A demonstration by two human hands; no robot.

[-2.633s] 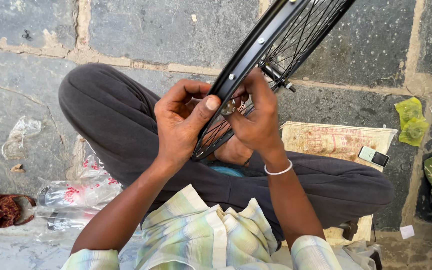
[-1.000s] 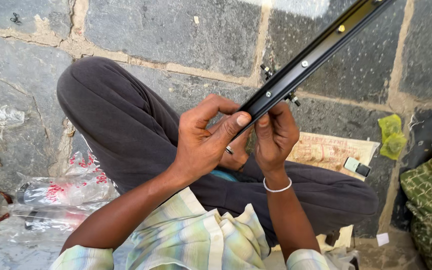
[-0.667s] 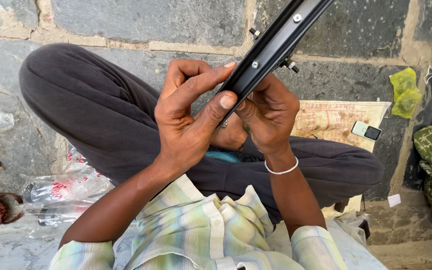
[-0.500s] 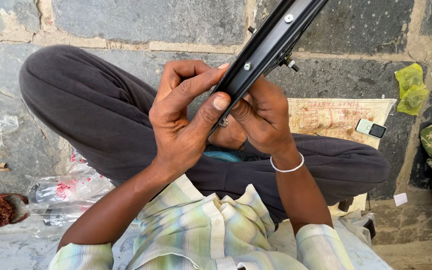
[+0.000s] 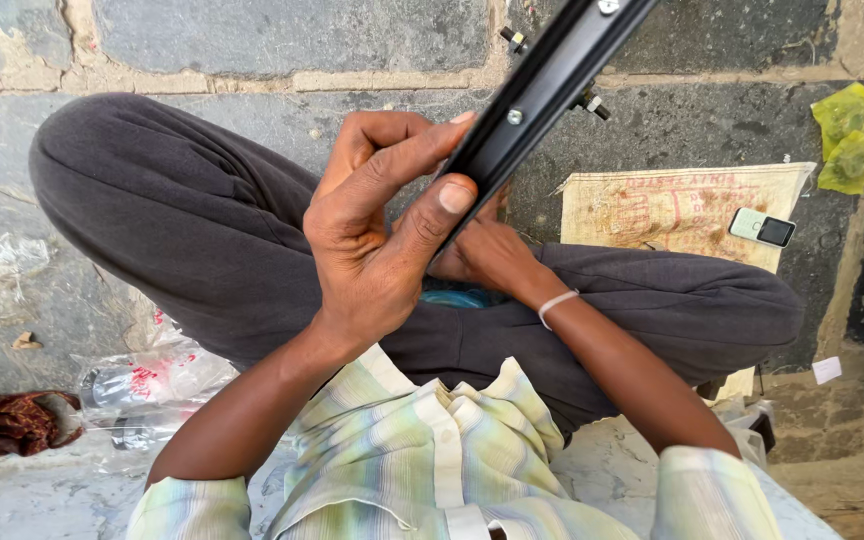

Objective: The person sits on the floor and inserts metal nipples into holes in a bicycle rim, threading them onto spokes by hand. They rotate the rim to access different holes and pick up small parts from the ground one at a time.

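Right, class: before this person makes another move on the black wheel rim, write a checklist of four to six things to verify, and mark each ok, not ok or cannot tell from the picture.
1. Left hand grips the black rim, thumb pressed on its outer face: ok.
2. Right hand supports the rim from behind: it sits there, contact hidden, cannot tell.
3. Rim braced over the crossed legs, close to the body: ok.
4. Spoke nipples seated in the rim: too small, cannot tell.
5. Phone on the printed sack lies apart from the rim: ok.
6. Plastic bottles by the left knee lie apart from both hands: ok.
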